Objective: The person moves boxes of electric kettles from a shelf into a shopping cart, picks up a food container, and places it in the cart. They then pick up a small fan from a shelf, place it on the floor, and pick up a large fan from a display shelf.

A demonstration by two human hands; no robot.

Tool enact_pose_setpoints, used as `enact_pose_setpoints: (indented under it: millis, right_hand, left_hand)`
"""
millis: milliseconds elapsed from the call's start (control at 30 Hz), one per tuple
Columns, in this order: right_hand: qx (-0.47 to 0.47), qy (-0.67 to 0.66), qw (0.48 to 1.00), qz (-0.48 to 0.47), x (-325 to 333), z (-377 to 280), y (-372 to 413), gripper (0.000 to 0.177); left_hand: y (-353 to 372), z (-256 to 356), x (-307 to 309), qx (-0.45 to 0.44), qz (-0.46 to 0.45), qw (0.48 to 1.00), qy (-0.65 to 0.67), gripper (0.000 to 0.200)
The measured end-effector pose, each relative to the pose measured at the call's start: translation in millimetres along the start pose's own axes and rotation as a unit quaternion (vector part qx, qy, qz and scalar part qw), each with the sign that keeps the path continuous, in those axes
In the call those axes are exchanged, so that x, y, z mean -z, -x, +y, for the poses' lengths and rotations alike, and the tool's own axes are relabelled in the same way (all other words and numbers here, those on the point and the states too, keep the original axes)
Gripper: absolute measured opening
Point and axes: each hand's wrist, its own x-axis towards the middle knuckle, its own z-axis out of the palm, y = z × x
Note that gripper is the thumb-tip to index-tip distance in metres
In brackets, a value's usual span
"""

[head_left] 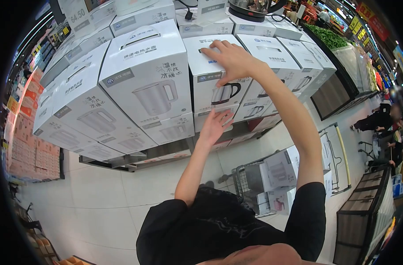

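Several white kettle boxes stand stacked side by side on a display shelf. My right hand (230, 59) lies over the top front edge of a box with a dark-handled kettle picture (197, 95), its fingers spread across the top and the thumb on the front. Lower down, my left hand (217, 126) is at the bottom front of the same stack, palm up with fingers apart, near the seam between upper and lower box. Left of it stands a large box with a pale kettle picture (144, 57).
A shopping cart (241, 181) holding several kettle boxes (278, 170) stands at lower right. A glass kettle (250, 9) sits on the boxes at the back. Green vegetables (327, 37) fill a stand at upper right. Pink cartons (26, 150) are stacked at left; people are at far right.
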Motion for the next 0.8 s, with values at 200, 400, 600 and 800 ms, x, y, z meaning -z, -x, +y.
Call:
enact_pose_setpoints:
  millis: [200, 400, 600, 800]
  right_hand:
    - [0.001, 0.017, 1.0, -0.009, 2.3, -3.2, 0.2, 0.097]
    - [0.033, 0.037, 0.998, 0.038, -2.5, -1.2, 1.7, 0.09]
    - [0.043, 0.04, 0.996, 0.067, -5.0, 0.2, 3.4, 0.09]
    - [0.039, 0.045, 0.996, 0.072, -2.5, -6.0, 8.2, 0.088]
  left_hand:
    - [0.6, 0.8, -8.8, 0.005, 0.021, 1.0, -0.011, 0.07]
    - [-3.5, 1.6, -26.6, -0.007, 0.047, 0.993, 0.11, 0.106]
    - [-4.9, 2.6, -31.7, -0.011, 0.061, 0.987, 0.146, 0.104]
    - [-2.5, 3.0, -36.5, 0.008, -0.021, 0.993, 0.118, 0.097]
